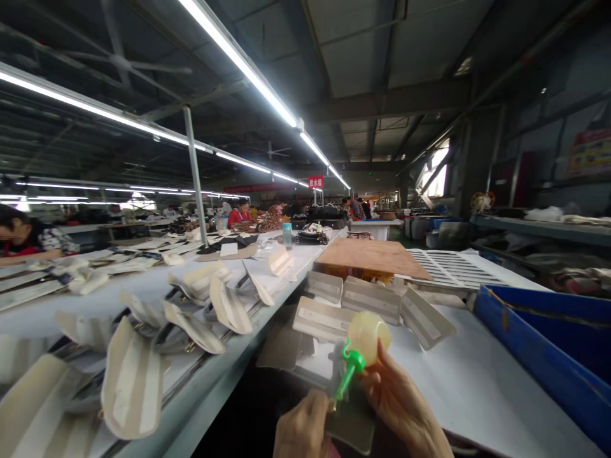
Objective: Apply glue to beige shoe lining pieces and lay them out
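My right hand [401,401] is closed round a squeeze bottle [370,337] of pale yellow, see-through plastic. Its green nozzle cap [353,362] points down and to the left. Just below the nozzle tip, my left hand [303,426] is closed in a pinch; a small shiny bit shows at its fingertips, too blurred to name. Under both hands lies a dark, glossy sheet [353,423]. Beyond the bottle, several beige panels with white strips, one of them a flat panel [322,319], rest on the white work surface.
On the long table [248,356] to my left lie many curved beige-and-white pieces [133,381]. A blue bin [539,356] stands at the right. Ahead are a brown board [375,254] and a teal bottle [287,235]. A person in red [238,216] sits farther off.
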A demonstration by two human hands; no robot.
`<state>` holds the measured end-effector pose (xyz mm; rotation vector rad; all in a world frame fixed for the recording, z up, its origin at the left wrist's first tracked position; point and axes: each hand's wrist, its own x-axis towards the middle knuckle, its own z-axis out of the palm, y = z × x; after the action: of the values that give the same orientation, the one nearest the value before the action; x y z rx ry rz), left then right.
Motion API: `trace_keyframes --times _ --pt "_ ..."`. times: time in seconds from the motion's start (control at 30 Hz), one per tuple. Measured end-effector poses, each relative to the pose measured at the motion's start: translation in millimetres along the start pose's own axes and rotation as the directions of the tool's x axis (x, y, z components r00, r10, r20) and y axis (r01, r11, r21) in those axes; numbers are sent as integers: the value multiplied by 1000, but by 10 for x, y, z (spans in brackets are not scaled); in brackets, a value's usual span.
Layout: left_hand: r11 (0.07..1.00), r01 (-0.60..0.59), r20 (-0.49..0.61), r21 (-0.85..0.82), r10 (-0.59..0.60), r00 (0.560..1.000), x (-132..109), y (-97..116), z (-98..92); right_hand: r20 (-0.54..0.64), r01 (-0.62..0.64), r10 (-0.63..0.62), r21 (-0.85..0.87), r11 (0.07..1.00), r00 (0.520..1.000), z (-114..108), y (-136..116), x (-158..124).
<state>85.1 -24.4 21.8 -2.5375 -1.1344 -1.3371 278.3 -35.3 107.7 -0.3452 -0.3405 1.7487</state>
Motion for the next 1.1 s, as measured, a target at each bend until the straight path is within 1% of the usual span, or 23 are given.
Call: trace_keyframes --times 0.1,0.17,0.23,0.33,0.43,0.53,0.63,0.7,0.83,0.9,1.03,1.1 --pt "989 149 -17 -23 -149 989 4 -95 -12 -8 -14 14 1 1000 1000 -15 -123 71" --pt "966 246 -21 -77 -248 968 7 -186 -32 10 -4 4 29 1000 1000 -38 -212 71" --pt "928 338 -11 -158 -344 939 6 -262 -46 52 27 -31 74 997 998 -60 -264 42" --pt "843 457 20 -283 -471 882 6 -301 -54 128 75 -88 103 992 988 -93 -231 5" --pt "746 533 69 -400 -555 829 13 -253 -68 147 71 -87 109 991 985 -138 -104 38" --pt "634 587 134 -504 -614 778 23 -198 -82 108 18 -30 106 994 994 -208 16 111" --pt "523 623 184 -582 -661 727 21 -212 -81 40 -22 17 109 994 999 -323 96 171" --pt "436 646 241 -626 -679 693 11 -256 -73 18 -16 13 124 992 1000 -425 153 217" --pt "273 680 336 -680 -708 621 1 -335 -56 39 22 -27 108 994 999 -605 311 391" --pt "190 706 391 -682 -722 571 9 -344 -52 36 30 -33 96 995 999 -645 387 502" --pt "7 764 529 -645 -718 453 6 -325 -56 15 71 -72 79 994 997 -674 509 680" --pt "-68 772 571 -632 -714 405 -26 -321 -54 -6 104 -104 77 992 995 -707 582 741"
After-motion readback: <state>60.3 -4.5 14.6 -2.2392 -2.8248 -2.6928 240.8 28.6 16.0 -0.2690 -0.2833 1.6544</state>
